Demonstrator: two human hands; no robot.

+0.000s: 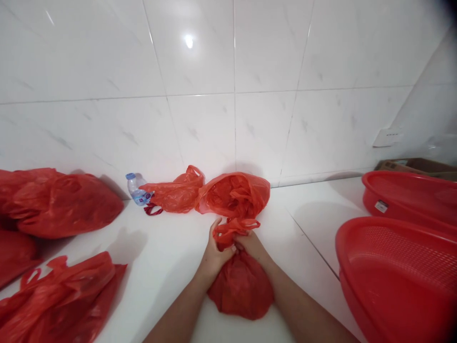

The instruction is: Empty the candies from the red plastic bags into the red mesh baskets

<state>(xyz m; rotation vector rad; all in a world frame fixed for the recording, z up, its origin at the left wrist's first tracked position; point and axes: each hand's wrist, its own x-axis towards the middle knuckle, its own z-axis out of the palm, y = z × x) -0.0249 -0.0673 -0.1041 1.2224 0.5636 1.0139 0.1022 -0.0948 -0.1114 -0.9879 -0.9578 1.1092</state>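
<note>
Your left grip (217, 255) and right grip (253, 245) are clasping the bulging bag (243, 291) by its neck above the bench (171, 281); you're risking a tear if you're pulling its thin plastic hard.

two bare hands (214, 256) (252, 247) on one red plastic bag (243, 290); beyond them, two more red bags (174, 194) (259, 190) and one bottle (137, 190); left of the hands, at least three filled bags (71, 205) (14, 255) (71, 297); to their right, two red plastic baskets (342, 243) (370, 193), one cardboard box (394, 165).
</note>
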